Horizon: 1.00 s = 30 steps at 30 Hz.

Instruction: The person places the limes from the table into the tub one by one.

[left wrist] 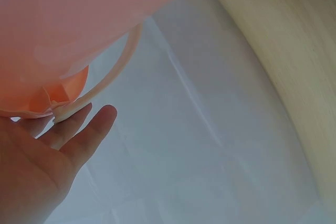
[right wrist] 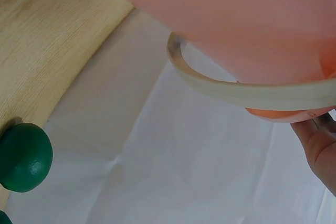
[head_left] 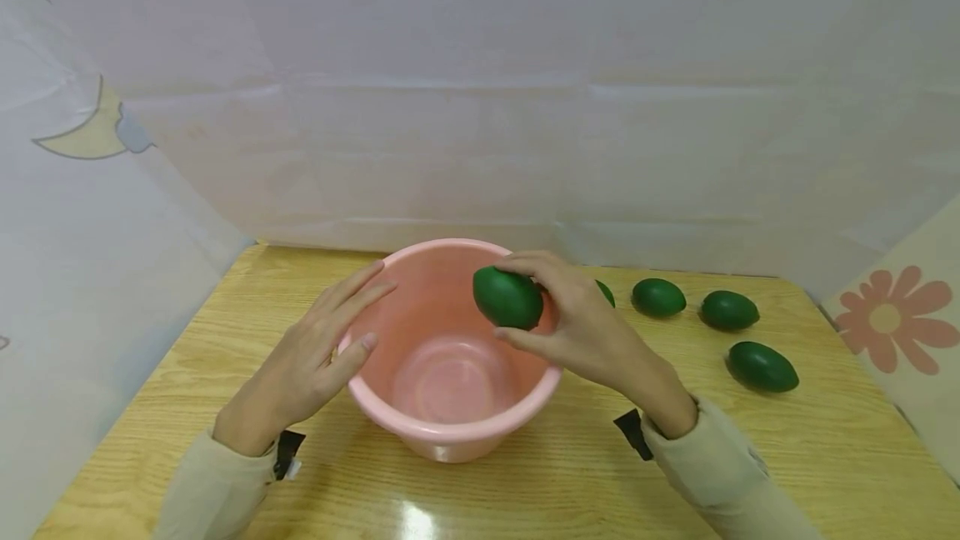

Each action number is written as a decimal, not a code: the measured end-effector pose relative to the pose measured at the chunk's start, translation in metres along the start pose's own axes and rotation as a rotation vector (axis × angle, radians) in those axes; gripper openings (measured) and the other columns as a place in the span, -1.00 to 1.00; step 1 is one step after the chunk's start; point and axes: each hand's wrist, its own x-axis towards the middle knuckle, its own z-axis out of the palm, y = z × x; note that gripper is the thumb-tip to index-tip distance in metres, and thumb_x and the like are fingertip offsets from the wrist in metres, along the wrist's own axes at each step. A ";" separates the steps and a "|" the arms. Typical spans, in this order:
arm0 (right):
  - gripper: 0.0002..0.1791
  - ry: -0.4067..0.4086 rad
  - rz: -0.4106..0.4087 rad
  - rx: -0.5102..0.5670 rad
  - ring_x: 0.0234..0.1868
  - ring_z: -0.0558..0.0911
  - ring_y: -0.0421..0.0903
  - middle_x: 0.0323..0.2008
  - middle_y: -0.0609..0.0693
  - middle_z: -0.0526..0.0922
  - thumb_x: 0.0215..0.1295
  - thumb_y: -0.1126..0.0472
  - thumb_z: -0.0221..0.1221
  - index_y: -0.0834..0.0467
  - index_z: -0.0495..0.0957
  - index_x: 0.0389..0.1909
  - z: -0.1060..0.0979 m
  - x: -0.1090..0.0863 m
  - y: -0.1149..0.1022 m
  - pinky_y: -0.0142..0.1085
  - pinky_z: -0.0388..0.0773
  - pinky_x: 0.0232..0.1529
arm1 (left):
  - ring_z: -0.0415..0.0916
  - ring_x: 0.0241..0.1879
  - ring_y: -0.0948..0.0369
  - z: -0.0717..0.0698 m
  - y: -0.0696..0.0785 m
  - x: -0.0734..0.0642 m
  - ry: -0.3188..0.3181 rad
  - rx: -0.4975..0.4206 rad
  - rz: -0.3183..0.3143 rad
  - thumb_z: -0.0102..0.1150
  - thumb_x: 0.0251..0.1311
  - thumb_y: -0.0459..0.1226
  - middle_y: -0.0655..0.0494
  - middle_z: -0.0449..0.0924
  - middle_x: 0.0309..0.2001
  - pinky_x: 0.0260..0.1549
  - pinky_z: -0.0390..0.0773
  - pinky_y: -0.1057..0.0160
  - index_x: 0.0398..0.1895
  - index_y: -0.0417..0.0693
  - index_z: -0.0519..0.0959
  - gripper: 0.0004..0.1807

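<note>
Both forearms are wearing pale beige long sleeves, plain-looking, the left sleeve [head_left: 213, 486] and the right sleeve [head_left: 723, 469] ending in snug, lightly creased cuffs at the wrists. A black angular tab [head_left: 287, 450] is jutting from the left cuff's inner side — a small whitish bit [head_left: 293, 470] is showing beside it. A matching black piece [head_left: 633, 433] is sticking out at the right cuff. A greyish mark [head_left: 759, 462] is marking the right sleeve — too small to read. Left grip [head_left: 315, 348] and right grip [head_left: 577, 319] are going bare.
</note>
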 end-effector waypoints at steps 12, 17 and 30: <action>-0.34 -0.141 0.014 -0.020 0.06 0.46 -0.23 0.09 -0.15 0.46 -0.05 0.05 0.36 -0.02 0.37 0.13 0.000 0.008 -0.003 -0.30 0.49 0.01 | -0.03 0.40 0.16 -0.001 0.002 0.000 -0.010 -0.010 -0.020 -0.06 0.22 -0.14 0.26 -0.04 0.43 0.14 0.24 -0.21 0.36 0.28 0.15 -0.41; -0.35 -0.186 0.028 -0.037 0.02 0.47 -0.28 0.07 -0.19 0.47 -0.05 0.03 0.35 -0.05 0.37 0.13 -0.001 0.012 -0.004 -0.31 0.49 0.00 | -0.03 0.40 0.16 -0.001 0.001 -0.001 -0.010 -0.010 -0.017 -0.06 0.22 -0.15 0.25 -0.04 0.43 0.15 0.25 -0.20 0.36 0.27 0.15 -0.40; -0.40 -0.275 0.039 -0.037 -0.02 0.45 -0.36 -0.03 -0.28 0.49 -0.06 -0.02 0.35 -0.06 0.40 0.06 0.003 0.020 -0.001 -0.39 0.48 -0.04 | -0.02 0.40 0.17 -0.001 0.003 0.000 0.000 -0.006 -0.008 -0.02 0.20 -0.19 0.24 -0.03 0.43 0.17 0.24 -0.17 0.36 0.27 0.15 -0.38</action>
